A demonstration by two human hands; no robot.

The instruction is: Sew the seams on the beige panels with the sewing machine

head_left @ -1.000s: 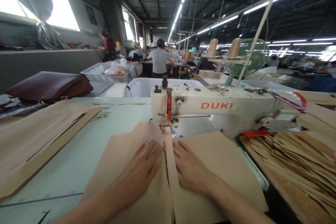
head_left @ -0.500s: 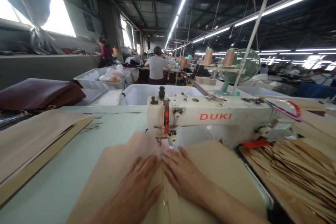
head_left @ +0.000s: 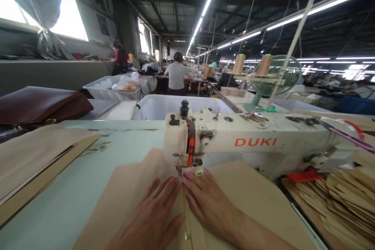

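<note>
A large beige sheet (head_left: 117, 191) lies on the pale green table under the head of a white sewing machine (head_left: 216, 136). My left hand (head_left: 155, 211) rests flat on the sheet, left of a narrow strip (head_left: 186, 226) running lengthwise, its fingers spread and its fingertips just in front of the needle area. On the strip's right side, my right hand (head_left: 208, 203) lies flat with its fingers extended, fingertips close to the presser foot (head_left: 179, 170). Neither hand grips anything; both press on the sheet.
Beige panels (head_left: 38, 156) lie at the left, near a brown leather bag (head_left: 43, 103). Stacked beige pieces (head_left: 328, 199) are at the right. Behind the machine stand a white bin (head_left: 181, 101), thread cones (head_left: 238, 63) and a green fan (head_left: 275, 76). A person (head_left: 177, 74) sits farther back.
The view has shifted a little, so the machine appears larger and farther right. Both hands remain flat on the sheet beside the strip, near the needle.
</note>
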